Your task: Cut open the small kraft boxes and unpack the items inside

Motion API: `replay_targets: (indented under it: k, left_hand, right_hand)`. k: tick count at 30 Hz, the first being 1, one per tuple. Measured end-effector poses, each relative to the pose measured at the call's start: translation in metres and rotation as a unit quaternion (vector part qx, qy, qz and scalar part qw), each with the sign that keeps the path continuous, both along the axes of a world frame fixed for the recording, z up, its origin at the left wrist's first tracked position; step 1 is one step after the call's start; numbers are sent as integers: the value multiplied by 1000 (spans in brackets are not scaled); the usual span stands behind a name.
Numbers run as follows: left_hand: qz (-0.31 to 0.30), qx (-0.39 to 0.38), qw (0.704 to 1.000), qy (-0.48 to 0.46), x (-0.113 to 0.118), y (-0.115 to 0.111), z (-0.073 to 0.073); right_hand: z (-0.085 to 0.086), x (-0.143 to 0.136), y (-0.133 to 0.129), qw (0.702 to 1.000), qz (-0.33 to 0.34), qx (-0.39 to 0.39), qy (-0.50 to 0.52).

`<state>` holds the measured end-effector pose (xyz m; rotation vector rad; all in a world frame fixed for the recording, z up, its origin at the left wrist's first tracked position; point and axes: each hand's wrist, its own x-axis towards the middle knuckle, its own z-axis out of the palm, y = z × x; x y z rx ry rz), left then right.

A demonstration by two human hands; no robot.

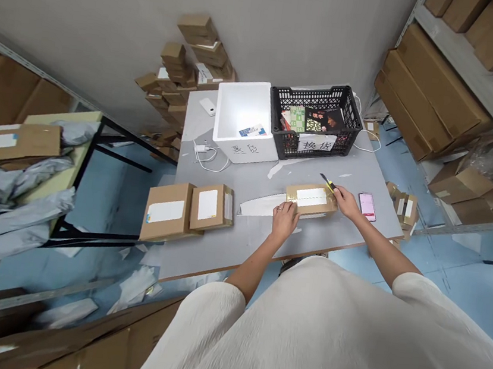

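Note:
A small taped cardboard box [293, 192] with a white label lies in front of me on the grey table. My left hand [285, 219] grips its near left edge, fingers curled over the top. In my right hand [345, 201] is a yellow and black utility knife [328, 184], its blade out and pointing up and left above the box's far right part. Under the box's left side lies a white paper sheet [262, 205]. To the right of my right hand rests a phone [367, 206] with a lit pink screen.
Two labelled cardboard boxes, one larger [165, 210] and one smaller [212, 207], stand at the table's left. Behind are a white foam bin [253, 152] and a black crate [285, 144] holding books. A white cable [207, 159] lies nearby. Shelves with cartons [432, 99] stand right.

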<state>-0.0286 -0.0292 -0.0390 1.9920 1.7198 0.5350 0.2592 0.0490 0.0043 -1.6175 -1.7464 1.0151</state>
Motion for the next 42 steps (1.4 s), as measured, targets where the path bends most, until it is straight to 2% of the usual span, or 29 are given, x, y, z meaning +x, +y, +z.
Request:
replay_targets:
  k: [2,5,9,14,23,31,35,42]
  left_hand:
    - [-9,9,1000,-6,-1,-3,0]
    - [-13,18,1000,-20,-2,-5,-2]
    - [-8,24,998,-50,-2,-6,-5]
    - [-3,18,996,-92,-4,-8,-9]
    - [-1,36,989,-143,-5,-10,-13]
    - [-16,48,991,-125,-7,-8,-16]
    - [-13,64,988,-139,-8,-7,-17]
    - [-26,49,993,-107,-9,-6,-16]
  right_hand:
    - [7,-4,3,999,42,-14,-25]
    - [14,-14,9,988,131,14,-79]
    - [21,-30,16,953,242,37,-176]
    - [25,-52,26,909,309,40,-276]
    - [33,-76,28,878,329,48,-344]
    - [38,-81,25,867,325,54,-374]
    - [37,-81,25,872,319,55,-366]
    - [38,-83,25,866,326,55,-375]
